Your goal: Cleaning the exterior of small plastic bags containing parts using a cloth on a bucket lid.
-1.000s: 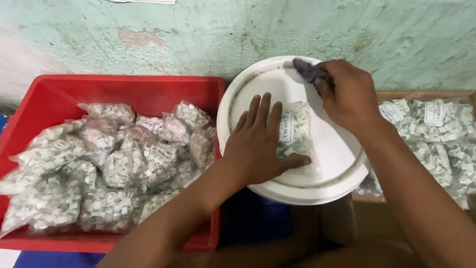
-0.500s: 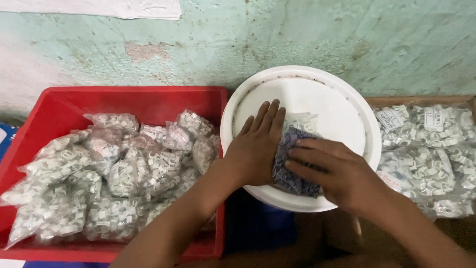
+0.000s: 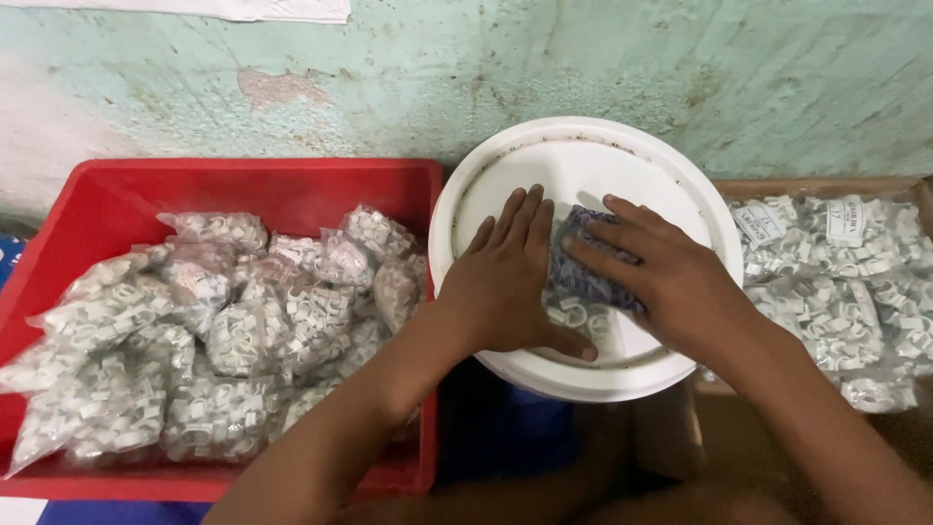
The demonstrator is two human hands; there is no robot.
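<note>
**Both hands flat on a packet on the white lid**

Low in the centre of the frame, your left hand lies open and flat, fingers together, pinning a clear packet of white clips to the round white lid. Just right of it, your right hand presses a dark blue-grey cloth onto the same packet with fingers spread, gripping nothing. At left, the red crate holds many filled packets. At right, a brown tray holds more labelled packets against the green wall.
</note>
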